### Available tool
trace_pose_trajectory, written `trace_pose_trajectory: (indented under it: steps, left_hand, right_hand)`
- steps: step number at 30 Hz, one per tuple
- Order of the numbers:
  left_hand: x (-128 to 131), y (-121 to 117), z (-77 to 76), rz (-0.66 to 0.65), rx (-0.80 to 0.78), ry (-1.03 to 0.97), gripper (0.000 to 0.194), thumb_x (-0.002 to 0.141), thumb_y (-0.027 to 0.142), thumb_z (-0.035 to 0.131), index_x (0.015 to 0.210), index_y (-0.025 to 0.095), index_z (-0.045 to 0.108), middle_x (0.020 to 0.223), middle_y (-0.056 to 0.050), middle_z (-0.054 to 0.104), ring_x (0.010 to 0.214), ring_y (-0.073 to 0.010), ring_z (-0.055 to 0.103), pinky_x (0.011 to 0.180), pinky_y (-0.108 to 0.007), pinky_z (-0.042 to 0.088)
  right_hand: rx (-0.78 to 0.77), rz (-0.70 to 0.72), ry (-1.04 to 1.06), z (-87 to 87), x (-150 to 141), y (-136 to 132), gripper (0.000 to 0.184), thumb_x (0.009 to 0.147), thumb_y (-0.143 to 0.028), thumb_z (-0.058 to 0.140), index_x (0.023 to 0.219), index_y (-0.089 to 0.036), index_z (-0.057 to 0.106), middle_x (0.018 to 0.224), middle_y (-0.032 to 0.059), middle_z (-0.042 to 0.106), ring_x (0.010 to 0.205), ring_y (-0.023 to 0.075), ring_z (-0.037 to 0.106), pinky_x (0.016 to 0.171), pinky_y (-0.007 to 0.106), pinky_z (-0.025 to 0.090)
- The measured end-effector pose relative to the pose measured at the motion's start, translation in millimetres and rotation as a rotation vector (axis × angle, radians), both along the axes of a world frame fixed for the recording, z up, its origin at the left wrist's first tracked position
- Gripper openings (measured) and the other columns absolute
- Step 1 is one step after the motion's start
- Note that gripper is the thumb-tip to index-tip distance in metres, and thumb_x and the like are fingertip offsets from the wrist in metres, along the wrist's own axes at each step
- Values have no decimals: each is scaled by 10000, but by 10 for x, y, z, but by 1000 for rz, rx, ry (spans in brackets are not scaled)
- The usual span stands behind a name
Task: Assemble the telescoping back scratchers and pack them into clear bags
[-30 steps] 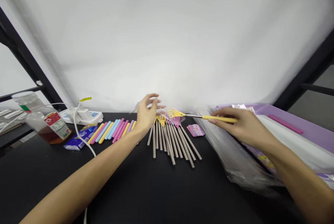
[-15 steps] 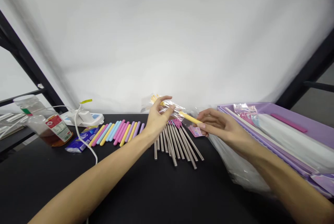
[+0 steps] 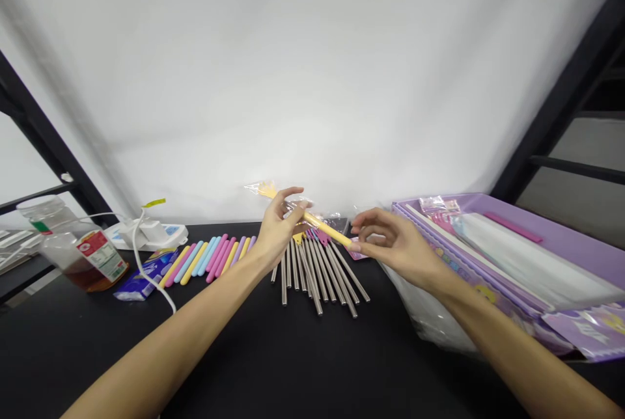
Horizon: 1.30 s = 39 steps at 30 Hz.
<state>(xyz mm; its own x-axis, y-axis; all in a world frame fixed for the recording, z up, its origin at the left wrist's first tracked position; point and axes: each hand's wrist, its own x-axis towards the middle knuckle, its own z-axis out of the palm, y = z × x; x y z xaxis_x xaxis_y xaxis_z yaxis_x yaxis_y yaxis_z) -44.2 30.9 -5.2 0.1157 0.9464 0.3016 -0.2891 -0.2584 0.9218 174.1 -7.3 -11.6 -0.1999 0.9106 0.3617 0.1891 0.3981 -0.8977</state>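
Observation:
A yellow back scratcher [image 3: 328, 230], partly inside a clear plastic sleeve [image 3: 254, 187], slants between my hands above the table. My left hand [image 3: 279, 227] is closed around its middle, with the claw-shaped head [image 3: 267, 190] showing past the fingers. At the lower end, my right hand [image 3: 393, 242] pinches the tip of the yellow handle between thumb and finger. Beneath lie several metal rods [image 3: 317, 269] fanned out, with pink, purple and yellow heads bunched at the back. A row of pastel handles [image 3: 209, 256] in pink, yellow, blue and purple lies to the left.
On the right, a purple box [image 3: 493, 201] holds wrapped items, with a clear plastic bag [image 3: 424, 308] beside it. To the left are a blue packet [image 3: 146, 274], a jar of brown liquid [image 3: 92, 263], and a white power strip [image 3: 168, 234] with a cable [image 3: 141, 263].
More of the yellow handle shows outside the clear sleeve. My right hand has come down and left with its end. The view has shifted slightly.

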Motion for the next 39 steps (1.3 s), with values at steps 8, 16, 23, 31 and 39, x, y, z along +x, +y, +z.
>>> trace_pose_trajectory:
  steps: [8, 16, 23, 31, 39]
  left_hand:
    - [198, -178, -23, -132, 56, 148, 378, 812, 399, 726, 1116, 215, 597, 863, -19, 616, 747, -149, 686, 711, -295, 605]
    - [156, -204, -5, -208, 69, 172, 350, 832, 388, 707, 1117, 204, 617, 955, -53, 568, 862, -197, 681, 759, -395, 646]
    - [113, -166, 8, -235, 95, 215, 303, 844, 344, 692, 1097, 201, 606, 922, -37, 534, 795, -173, 669, 711, -370, 653]
    - [-69, -59, 56, -278, 81, 183, 322, 807, 365, 730, 1026, 215, 548, 899, -36, 566, 784, -165, 635, 626, -307, 616]
    - [16, -137, -8, -459, 155, 275, 312, 838, 374, 692, 903, 195, 444, 893, -17, 576, 743, -144, 647, 686, -343, 603]
  right_hand:
    - [-60, 47, 9, -41, -72, -13, 588, 675, -412, 829, 1175, -240, 572, 1007, 51, 670, 801, 183, 663, 737, 366, 581]
    - [-129, 72, 73, -64, -101, -38, 514, 717, -427, 797, 1105, -251, 509, 746, -40, 616, 640, 164, 660, 655, 355, 584]
    - [-95, 82, 39, -69, -57, -41, 446, 739, -384, 791, 1034, -251, 483, 759, -34, 633, 642, 163, 662, 658, 341, 562]
    - [139, 211, -228, 36, 97, -89, 168, 819, -335, 730, 980, -289, 715, 1352, 62, 522, 1067, 241, 599, 929, 412, 513]
    - [196, 82, -123, -96, -100, -47, 165, 813, -405, 726, 801, -241, 720, 1152, 72, 579, 1116, 248, 577, 948, 392, 493]
